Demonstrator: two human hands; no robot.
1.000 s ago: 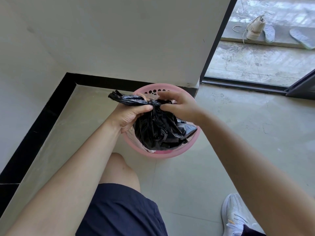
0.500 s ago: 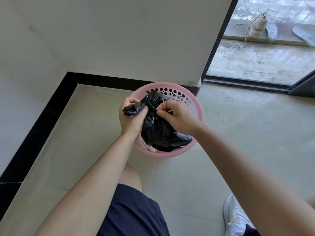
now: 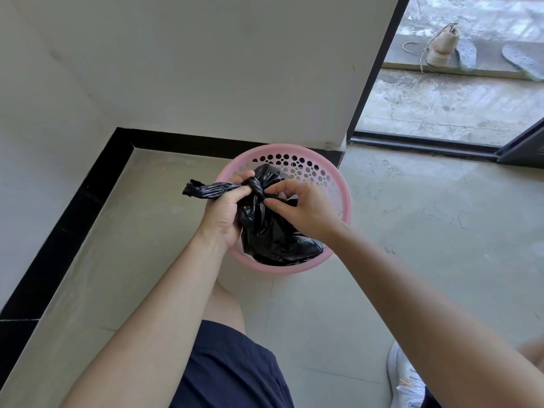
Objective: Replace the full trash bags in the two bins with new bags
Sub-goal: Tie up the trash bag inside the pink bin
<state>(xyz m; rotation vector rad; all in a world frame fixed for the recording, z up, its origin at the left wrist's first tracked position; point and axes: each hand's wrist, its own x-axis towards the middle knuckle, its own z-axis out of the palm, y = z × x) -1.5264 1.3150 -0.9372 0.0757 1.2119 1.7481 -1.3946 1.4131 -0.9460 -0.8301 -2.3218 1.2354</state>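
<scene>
Both hands knotting bag over bin.
Left hand (image 3: 225,210) grips the twisted neck of the crinkled black plastic trash bag (image 3: 270,231); right hand (image 3: 303,207) pinches the knot. Bag sits in the round pink perforated plastic bin (image 3: 343,198) on the grey tile floor (image 3: 412,231).

Round pink plastic bin (image 3: 346,201): smooth, perforated wall. Black thin-film plastic trash bag (image 3: 273,234): glossy, crinkled. Grey tiled floor (image 3: 426,231): matt, scuffed. Navy cloth shorts (image 3: 232,369): matt. White wall (image 3: 206,69): smooth, matt.
</scene>
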